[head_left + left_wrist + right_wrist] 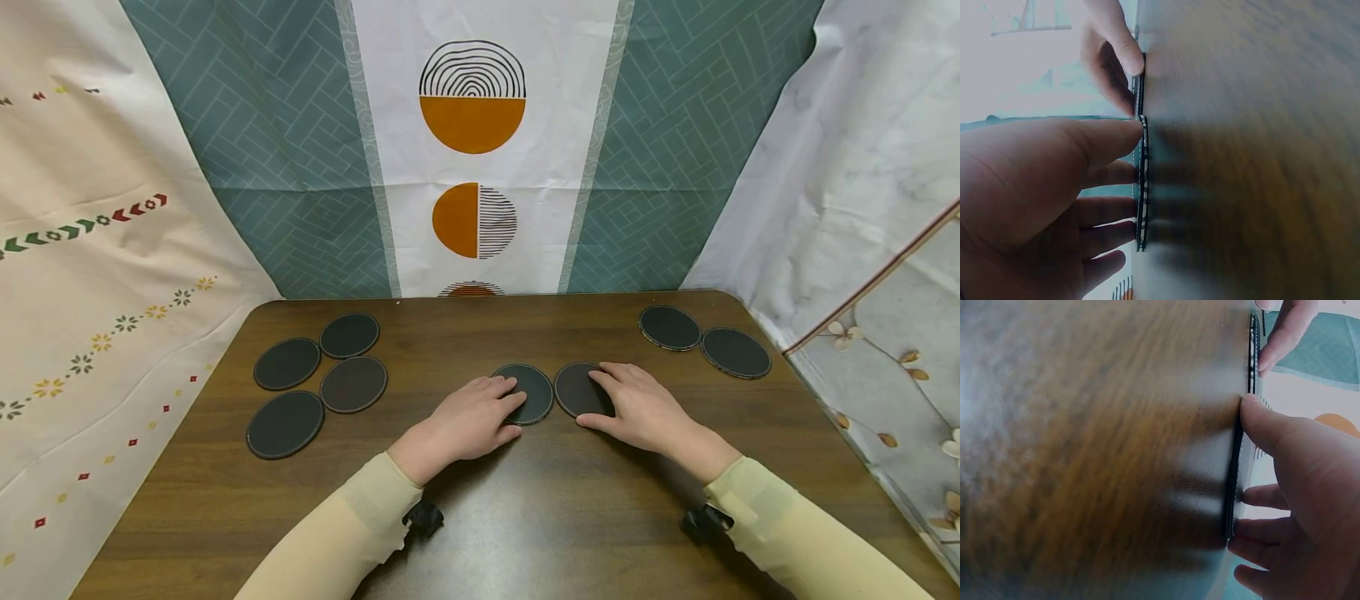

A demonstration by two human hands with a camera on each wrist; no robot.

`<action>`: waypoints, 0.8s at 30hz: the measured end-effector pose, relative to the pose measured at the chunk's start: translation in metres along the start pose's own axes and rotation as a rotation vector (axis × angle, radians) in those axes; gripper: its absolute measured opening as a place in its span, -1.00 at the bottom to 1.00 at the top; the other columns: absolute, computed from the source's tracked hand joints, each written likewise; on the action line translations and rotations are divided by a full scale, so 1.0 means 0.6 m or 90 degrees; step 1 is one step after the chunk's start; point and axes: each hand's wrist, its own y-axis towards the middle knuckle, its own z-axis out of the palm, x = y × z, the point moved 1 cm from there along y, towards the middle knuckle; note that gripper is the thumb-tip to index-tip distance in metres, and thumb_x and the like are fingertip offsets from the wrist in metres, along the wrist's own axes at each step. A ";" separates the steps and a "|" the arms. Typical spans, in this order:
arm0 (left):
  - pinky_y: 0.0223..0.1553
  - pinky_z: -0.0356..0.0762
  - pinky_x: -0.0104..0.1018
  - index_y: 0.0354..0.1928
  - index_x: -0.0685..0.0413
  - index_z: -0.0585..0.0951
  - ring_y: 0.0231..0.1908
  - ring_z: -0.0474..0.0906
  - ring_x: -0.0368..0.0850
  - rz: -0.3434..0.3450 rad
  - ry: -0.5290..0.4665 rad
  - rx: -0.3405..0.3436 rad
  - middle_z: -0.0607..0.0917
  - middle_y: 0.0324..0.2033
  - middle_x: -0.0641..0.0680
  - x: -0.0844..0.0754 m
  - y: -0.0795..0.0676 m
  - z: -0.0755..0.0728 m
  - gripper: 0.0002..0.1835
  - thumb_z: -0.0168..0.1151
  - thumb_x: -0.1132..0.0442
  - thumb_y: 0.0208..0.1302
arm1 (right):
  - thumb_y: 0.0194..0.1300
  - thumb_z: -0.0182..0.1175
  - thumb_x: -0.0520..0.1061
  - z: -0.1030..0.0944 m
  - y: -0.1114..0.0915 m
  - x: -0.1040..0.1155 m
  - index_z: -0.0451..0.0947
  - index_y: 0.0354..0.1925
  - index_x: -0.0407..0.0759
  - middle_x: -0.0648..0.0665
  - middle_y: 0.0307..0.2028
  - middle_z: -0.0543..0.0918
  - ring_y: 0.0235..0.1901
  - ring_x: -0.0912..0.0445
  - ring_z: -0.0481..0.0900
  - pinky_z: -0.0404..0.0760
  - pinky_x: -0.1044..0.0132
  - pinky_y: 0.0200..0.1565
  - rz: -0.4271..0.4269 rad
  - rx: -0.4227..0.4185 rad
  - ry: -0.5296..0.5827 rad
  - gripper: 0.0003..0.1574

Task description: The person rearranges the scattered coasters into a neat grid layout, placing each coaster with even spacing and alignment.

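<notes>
Two round, dark coasters with stitched rims lie flat on the table, edge to edge. My left hand (pixel 472 419) rests its fingertips on the left coaster (pixel 536 392); its thumb lies by the near rim. On the right coaster (pixel 576 390), my right hand (pixel 641 407) touches the right side, with the thumb at the near rim and other fingers toward the far rim. The left wrist view shows the fingers (pixel 1107 239) nearly straight against the coaster (pixel 1143 187). In the right wrist view the thumb (pixel 1260 419) meets the coaster's edge (pixel 1233 481).
Several similar coasters (pixel 287 363) form a cluster on the left of the brown wooden table (pixel 510 517). Two more coasters (pixel 670 327) lie at the back right, side by side. A patterned cloth (pixel 480 167) hangs behind the table, with others at both sides.
</notes>
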 end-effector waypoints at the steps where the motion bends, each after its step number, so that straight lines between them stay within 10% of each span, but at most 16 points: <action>1: 0.45 0.12 -0.09 0.46 -0.02 0.42 0.46 0.21 0.06 0.000 0.001 0.000 0.33 0.46 0.14 0.000 0.000 0.000 -0.38 0.10 -0.15 0.50 | 0.19 0.24 0.55 0.000 0.000 0.000 0.45 0.36 -0.26 -0.35 0.35 0.41 0.36 -0.27 0.32 0.21 -0.20 0.37 0.000 0.000 0.000 0.14; 24: 0.45 0.10 -0.11 0.48 -0.02 0.39 0.48 0.18 0.06 -0.008 -0.008 0.009 0.30 0.48 0.14 -0.001 0.000 0.001 -0.37 0.08 -0.16 0.51 | 0.27 0.21 0.50 -0.015 0.002 -0.010 0.35 0.44 -0.22 -0.37 0.45 0.26 0.39 -0.32 0.25 0.18 -0.24 0.37 0.025 -0.008 0.025 0.10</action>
